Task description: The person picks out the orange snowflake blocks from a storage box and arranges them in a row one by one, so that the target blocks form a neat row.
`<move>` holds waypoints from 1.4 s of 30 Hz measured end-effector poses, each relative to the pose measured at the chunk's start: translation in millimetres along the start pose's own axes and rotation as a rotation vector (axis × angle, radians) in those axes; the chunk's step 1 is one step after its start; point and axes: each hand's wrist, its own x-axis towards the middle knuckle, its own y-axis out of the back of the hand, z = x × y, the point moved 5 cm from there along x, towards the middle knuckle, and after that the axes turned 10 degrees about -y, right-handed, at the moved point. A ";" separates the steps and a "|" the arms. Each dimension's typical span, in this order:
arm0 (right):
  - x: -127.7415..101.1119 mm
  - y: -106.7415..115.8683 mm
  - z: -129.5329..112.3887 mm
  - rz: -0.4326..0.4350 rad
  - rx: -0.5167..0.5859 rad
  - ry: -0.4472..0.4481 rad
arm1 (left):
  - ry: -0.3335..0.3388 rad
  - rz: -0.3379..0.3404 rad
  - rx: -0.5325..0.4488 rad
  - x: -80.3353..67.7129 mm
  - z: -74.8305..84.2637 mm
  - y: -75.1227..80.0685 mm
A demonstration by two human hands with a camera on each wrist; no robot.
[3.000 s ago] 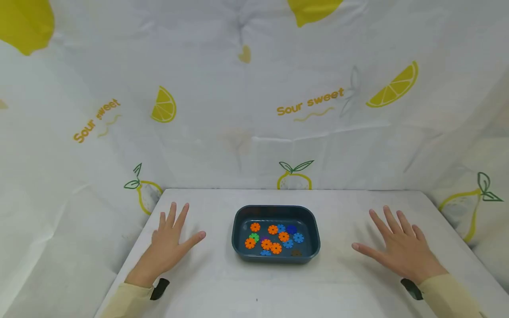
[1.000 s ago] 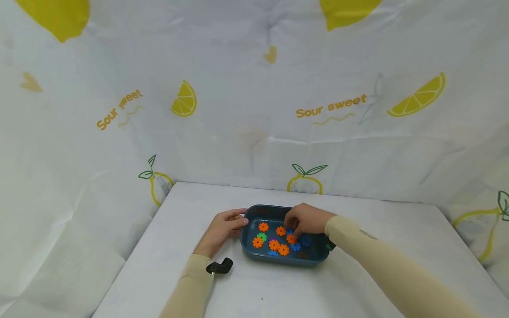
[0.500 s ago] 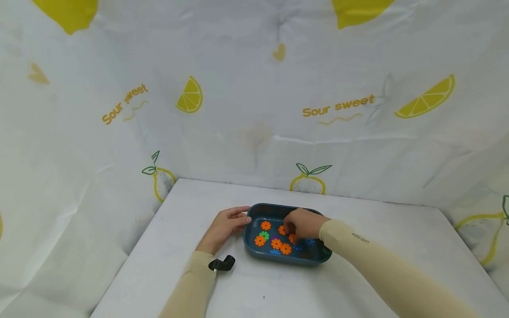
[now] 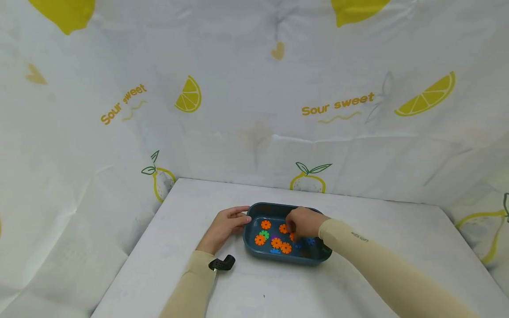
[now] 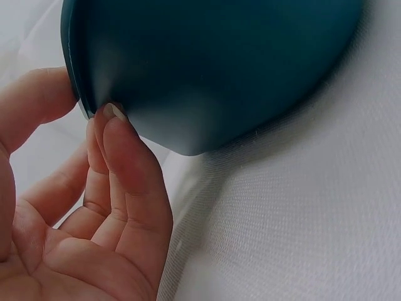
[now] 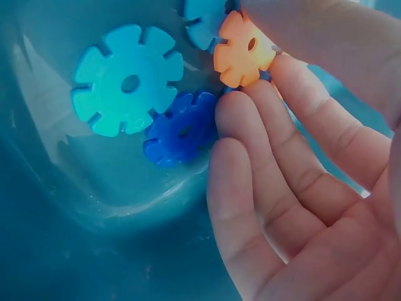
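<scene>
A dark teal rectangular tray [image 4: 278,259] holds several notched plastic snowflake discs. My left hand [image 4: 224,226] grips its left rim. In the left wrist view the thumb of that hand [image 5: 94,213] meets the inner or outer wall of the tray [image 5: 219,69], fingers opposite. My right hand [image 4: 306,222] reaches down inside the tray's right half. Seen from the right wrist, its thumb and fingers [image 6: 301,135] pinch the edge of an orange snowflake disc [image 6: 244,53], tilted. Beside them lie a light blue disc [image 6: 119,81] and a dark blue disc [image 6: 178,135].
Further orange discs [image 4: 265,225] and a green disc [image 4: 264,235] lie in the tray's left half. The tray stands on a white-covered table [image 4: 199,198]. Behind it hangs a white lemon-print cloth [image 4: 238,154]. A black wrist device [image 4: 222,263] sits by the left sleeve.
Both hands have come in from the table's sides to the tray, the left to its rim, the right inside. Over the last half second the hands have barely moved.
</scene>
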 end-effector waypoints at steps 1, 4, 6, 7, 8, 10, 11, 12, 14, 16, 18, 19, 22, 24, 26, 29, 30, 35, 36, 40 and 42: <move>-0.1 0.6 1.4 0.000 0.003 0.001 | -0.001 -0.003 0.005 0.6 0.6 -1.1; -0.8 2.9 5.6 -0.001 0.022 -0.001 | -0.003 -0.011 0.014 2.2 2.3 -4.3; -2.3 5.8 7.6 0.004 0.040 -0.001 | -0.002 -0.017 0.015 3.2 2.5 -5.9; -3.0 7.6 8.5 0.008 0.052 0.000 | -0.002 -0.019 0.009 3.8 2.3 -6.5; -4.5 9.9 9.0 0.012 0.062 0.002 | 0.001 -0.022 0.000 4.1 2.0 -7.0; -7.6 14.7 10.1 0.024 0.081 0.007 | 0.002 -0.029 -0.024 4.8 0.6 -7.4; -10.2 17.7 9.9 0.032 0.085 0.018 | 0.008 -0.031 -0.037 4.9 -0.7 -7.2; -12.5 20.5 10.2 0.040 0.096 0.029 | 0.013 -0.033 -0.053 5.0 -2.0 -7.0; -18.4 26.9 11.3 0.053 0.119 0.056 | 0.019 -0.041 -0.074 4.8 -4.8 -6.4; -25.1 33.3 13.8 0.068 0.143 0.078 | 0.026 -0.046 -0.092 4.4 -7.8 -5.6; -31.7 39.4 18.1 0.084 0.168 0.096 | 0.025 -0.053 -0.103 3.6 -9.8 -4.9; -35.2 42.2 20.7 0.091 0.180 0.102 | 0.026 -0.053 -0.110 3.1 -10.6 -4.3; -44.8 49.0 30.5 0.117 0.218 0.099 | 0.028 -0.044 -0.125 0.5 -12.0 -2.1; -51.6 53.1 37.5 0.137 0.243 0.103 | 0.034 -0.033 -0.124 -1.8 -12.3 -0.8; -57.9 56.1 46.2 0.163 0.260 0.093 | 0.044 -0.022 -0.116 -4.2 -13.0 0.1; -68.1 59.0 60.1 0.208 0.280 0.088 | 0.053 -0.014 -0.096 -6.9 -13.6 0.1; -71.6 59.3 65.3 0.223 0.291 0.084 | 0.055 -0.012 -0.094 -7.4 -14.0 -0.1; -88.7 55.0 95.8 0.294 0.379 0.057 | 0.058 -0.010 -0.106 -7.9 -16.6 -1.3; -92.2 53.0 102.7 0.308 0.399 0.045 | 0.058 -0.013 -0.108 -7.8 -16.8 -1.7; -106.2 41.6 128.9 0.360 0.464 -0.006 | 0.063 -0.035 -0.131 -7.2 -16.8 -3.7; -111.8 33.7 141.5 0.382 0.486 -0.047 | 0.063 -0.047 -0.145 -6.5 -15.7 -5.5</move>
